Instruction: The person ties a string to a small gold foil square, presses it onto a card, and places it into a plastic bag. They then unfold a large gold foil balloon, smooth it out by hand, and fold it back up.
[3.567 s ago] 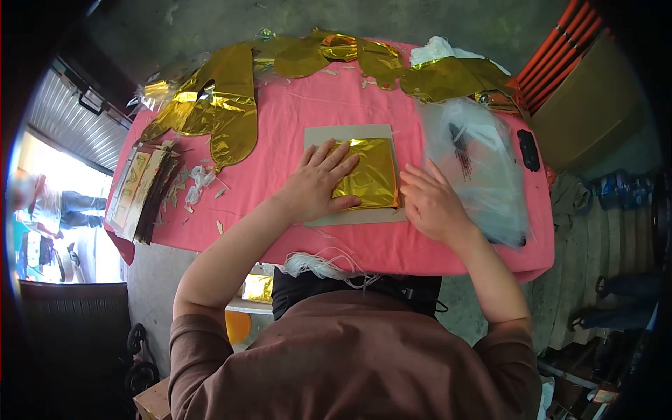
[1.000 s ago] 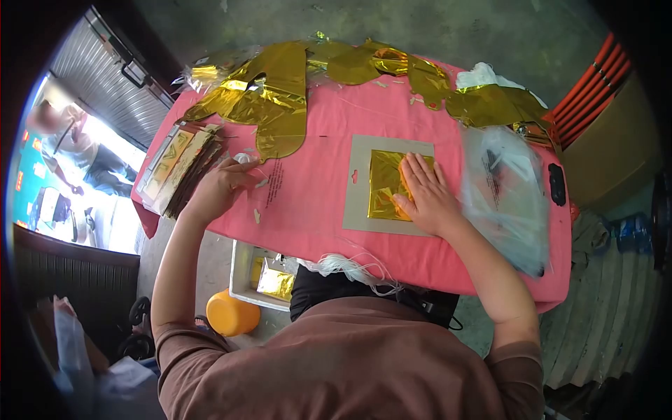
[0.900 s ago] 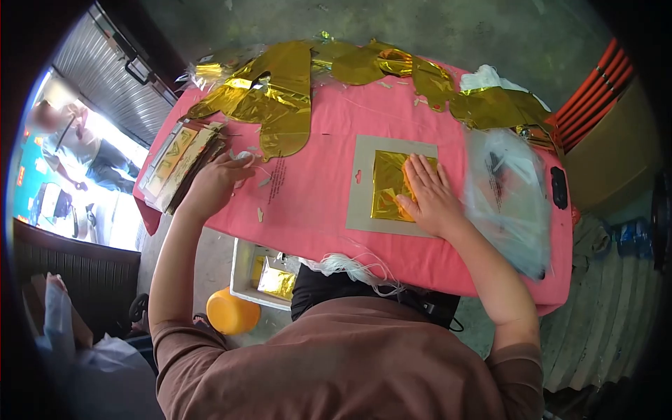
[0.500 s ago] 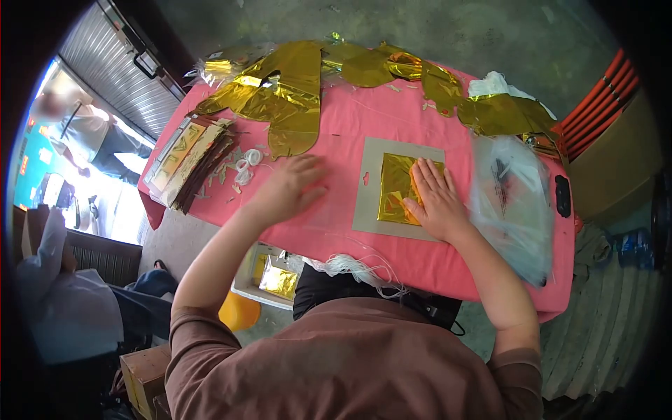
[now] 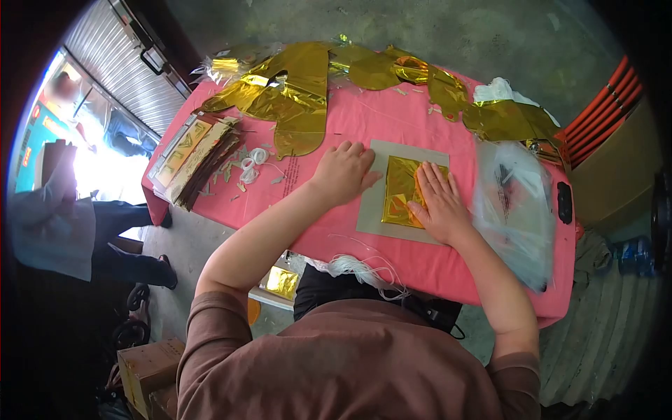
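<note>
My right hand (image 5: pixel 442 206) lies flat, fingers stretched, on the right part of a folded gold foil piece (image 5: pixel 402 199). This foil rests on a grey card (image 5: pixel 371 213) on the pink-covered table. At the card's left edge is my left hand (image 5: pixel 343 173), palm down, its fingers a little bent and the thumb apart; nothing shows in it. It covers part of the card's left side. Beside my left forearm, small printed text (image 5: pixel 290 175) shows on what looks like a clear plastic bag, whose outline is hard to make out.
Gold foil balloons (image 5: pixel 301 94) line the table's far side. A stack of printed cards (image 5: pixel 196 157) and coiled white ribbon (image 5: pixel 253 164) lie left. Clear plastic bags (image 5: pixel 514 210) and a black object (image 5: pixel 564 203) lie right. White string (image 5: pixel 353 269) hangs at the near edge. A person (image 5: pixel 59 224) stands left.
My left hand has moved right, from the bare cloth to the card's left edge. Printed text now shows left of it. My right hand stays on the foil. The person at left has shifted.
</note>
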